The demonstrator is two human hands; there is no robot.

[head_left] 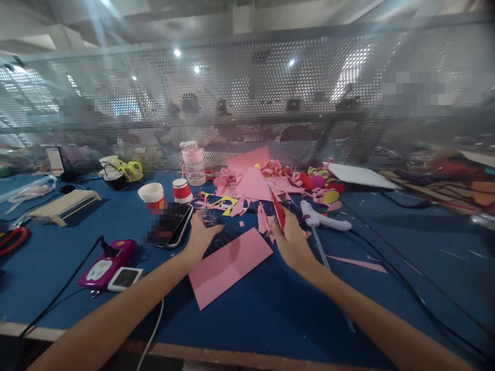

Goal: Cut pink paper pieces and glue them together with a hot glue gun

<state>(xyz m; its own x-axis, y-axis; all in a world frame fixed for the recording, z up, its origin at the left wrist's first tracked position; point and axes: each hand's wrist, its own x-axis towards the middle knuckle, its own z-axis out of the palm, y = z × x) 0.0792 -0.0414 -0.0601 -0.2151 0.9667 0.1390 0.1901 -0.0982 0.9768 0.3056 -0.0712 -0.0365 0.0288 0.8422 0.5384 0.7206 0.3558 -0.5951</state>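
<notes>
Blue felt covers the worktable [270, 319], with a perforated metal screen behind it. On the felt between the two hands lies a pink paper sheet [228, 265], flat and skewed, its far corner near the right hand. That right hand [292, 239] is clenched around red-handled scissors [278, 210], blades pointing away and up. The left hand [201, 234] rests at the sheet's far left edge, fingers curled over a small dark scrap; whether it grips it I cannot tell. Just left of it lies a phone [174, 224]. Right of the scissors lies a white glue gun [323, 219]. Beyond, pink paper scraps [251, 183] pile up, with two red-and-white cups [152, 195] and a jar [193, 162] to their left.
</notes>
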